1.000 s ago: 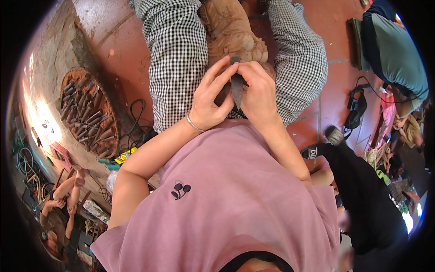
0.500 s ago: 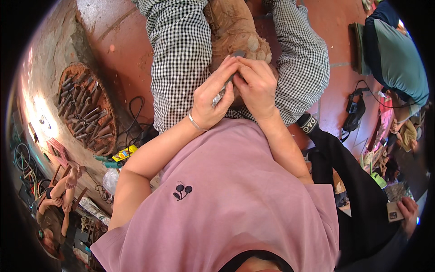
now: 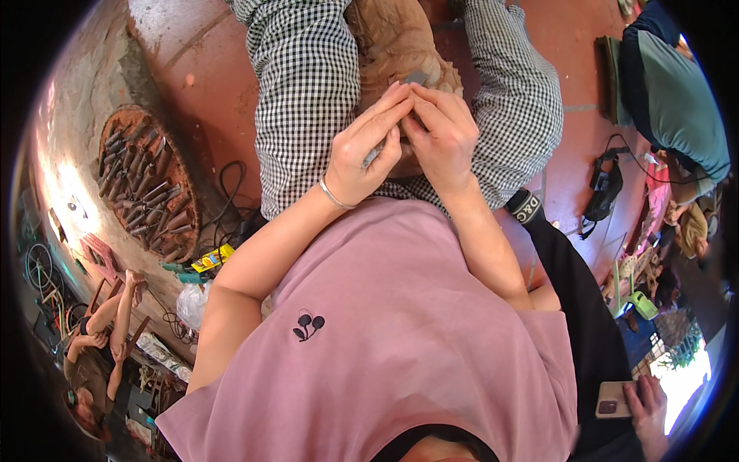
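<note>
**Both hands on a metal tool against a wood carving**

Brown wood carving (image 3: 389,38) rests between the knees in checked trousers (image 3: 308,92), upper centre of frame; the legs appear to brace it. Left hand (image 3: 366,154) wraps a slim grey metal tool (image 3: 375,156), fingers curled and pinching its shaft. Right hand (image 3: 439,135) closes fingertips together over the tool's tip (image 3: 416,77), seemingly to guide the edge on the wood. Round basket of chisels (image 3: 146,185) sits at left on the red tiled floor (image 3: 215,100). Another person's hand holds a phone (image 3: 613,399), lower right.
</note>
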